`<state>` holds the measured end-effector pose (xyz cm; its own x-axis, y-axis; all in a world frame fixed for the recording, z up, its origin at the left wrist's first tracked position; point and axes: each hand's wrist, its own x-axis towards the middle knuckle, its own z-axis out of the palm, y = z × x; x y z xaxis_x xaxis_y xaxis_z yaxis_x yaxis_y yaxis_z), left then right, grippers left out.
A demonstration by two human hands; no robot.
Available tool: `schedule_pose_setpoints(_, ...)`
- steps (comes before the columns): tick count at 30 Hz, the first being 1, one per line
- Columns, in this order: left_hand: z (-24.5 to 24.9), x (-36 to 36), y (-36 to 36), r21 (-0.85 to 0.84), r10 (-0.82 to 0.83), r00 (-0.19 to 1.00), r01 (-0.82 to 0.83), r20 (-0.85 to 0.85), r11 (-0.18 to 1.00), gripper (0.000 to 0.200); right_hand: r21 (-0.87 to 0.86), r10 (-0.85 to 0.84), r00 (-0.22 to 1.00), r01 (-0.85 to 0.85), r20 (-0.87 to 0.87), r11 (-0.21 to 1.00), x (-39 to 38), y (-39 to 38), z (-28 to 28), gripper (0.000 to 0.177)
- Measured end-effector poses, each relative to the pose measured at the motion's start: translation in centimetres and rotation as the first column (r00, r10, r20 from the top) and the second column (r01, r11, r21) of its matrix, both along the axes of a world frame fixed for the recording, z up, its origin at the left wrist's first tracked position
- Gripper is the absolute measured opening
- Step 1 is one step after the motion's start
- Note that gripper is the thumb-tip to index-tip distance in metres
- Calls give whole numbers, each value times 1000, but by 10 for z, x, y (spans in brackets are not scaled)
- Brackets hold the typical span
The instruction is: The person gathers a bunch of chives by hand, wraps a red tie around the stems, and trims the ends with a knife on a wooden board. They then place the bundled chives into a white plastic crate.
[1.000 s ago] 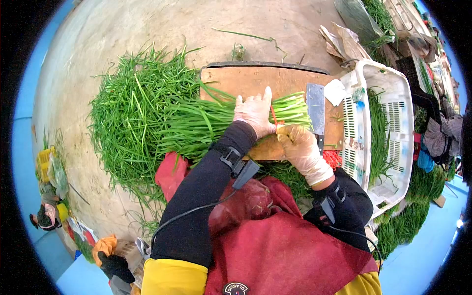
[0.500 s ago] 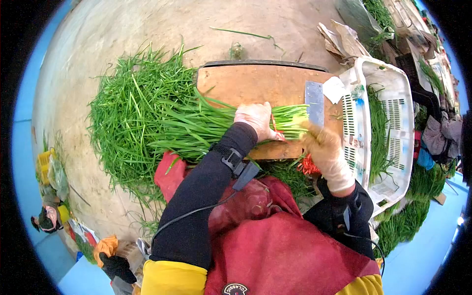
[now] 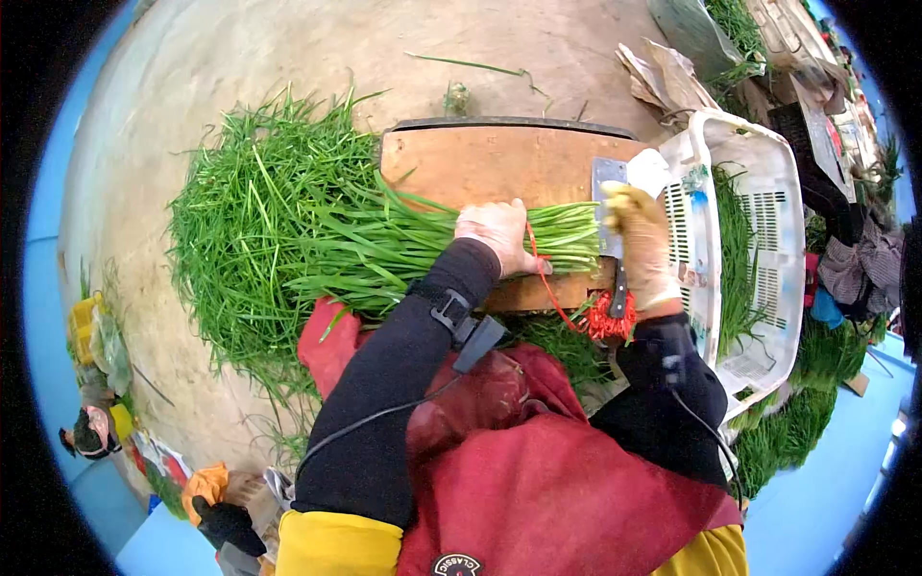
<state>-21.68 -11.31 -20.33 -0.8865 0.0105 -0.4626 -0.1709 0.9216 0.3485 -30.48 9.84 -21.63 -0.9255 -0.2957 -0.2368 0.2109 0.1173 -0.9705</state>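
My left hand (image 3: 492,233) is closed around a bunch of garlic chives (image 3: 567,232) lying across a wooden board (image 3: 499,163). A red tie (image 3: 535,248) crosses the stalks beside my thumb and trails down to a bundle of red ties (image 3: 605,317). My gloved right hand (image 3: 636,226), fingers curled, is just right of the cut stalk ends, over a cleaver (image 3: 607,178). The cleaver lies on the board, its black handle pointing toward me. Whether anything is inside the right fingers is hidden.
A loose heap of chives (image 3: 259,240) spreads left of the board. A white plastic basket (image 3: 706,278) holding chives stands at the right, beside a white scrap (image 3: 649,171). More chives (image 3: 788,442) lie beyond it. A person (image 3: 96,427) is at the far left.
My right hand has moved up and right, off the stalk ends to the cleaver. The cleaver's handle and more of the red tie now show. My left hand stays on the bunch.
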Motion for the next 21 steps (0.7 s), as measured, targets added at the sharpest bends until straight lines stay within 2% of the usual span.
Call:
schedule_pose_setpoints(2, -1, -1, -1, 0, 6, 1000, -6, 12, 1000, 83, -306, -5, 996, 33, 91, 952, 5, 27, 28, 19)
schedule_pose_setpoints(3, -2, 0, -1, 4, 4, 1000, -4, -6, 1000, 83, -282, 105, 983, -59, 150, 958, 12, 42, 38, 23)
schedule_pose_setpoints(4, -3, 1, -2, 7, 1, 1000, -1, -23, 1000, 83, -282, 106, 983, -61, 150, 958, 20, 44, 49, 23)
schedule_pose_setpoints(5, -3, 1, -2, 8, 1, 1000, -1, -23, 1000, 83, -13, 326, 893, -339, 310, 941, 26, 44, 59, 29)
schedule_pose_setpoints(6, -2, 0, -2, 0, -3, 1000, 3, -3, 1000, 83, 201, 449, 733, -610, 511, 767, 33, 45, 66, 35)
schedule_pose_setpoints(8, -1, -1, 1, -3, -19, 1000, 19, 9, 1000, 83, 255, 322, 822, -475, 469, 842, 59, 35, 33, 34)
schedule_pose_setpoints(12, -6, 3, 2, -23, -8, 999, 7, -38, 1000, 83, 28, 381, 740, -474, 554, 880, 97, -2, -1, 35)
schedule_pose_setpoints(13, -2, 2, 3, -27, -5, 1000, 5, -18, 1000, 87, -41, 365, 738, -417, 568, 908, 103, -6, -7, 29)
schedule_pose_setpoints(15, -3, 4, 3, -28, -6, 1000, 6, 2, 1000, 92, -66, 370, 764, -397, 529, 915, 105, -3, -7, 27)
schedule_pose_setpoints(17, -8, 9, 7, -73, -64, 994, 57, -93, 996, 105, -48, 341, 816, -361, 466, 931, 108, -1, -2, 26)
schedule_pose_setpoints(20, -7, 13, 10, -85, -95, 994, 91, -49, 992, 116, -96, 392, 762, -404, 515, 910, 110, 2, 0, 28)
schedule_pose_setpoints(21, -6, 14, 13, -91, -78, 996, 74, -43, 993, 110, -126, 384, 786, -371, 484, 920, 115, 0, 3, 29)
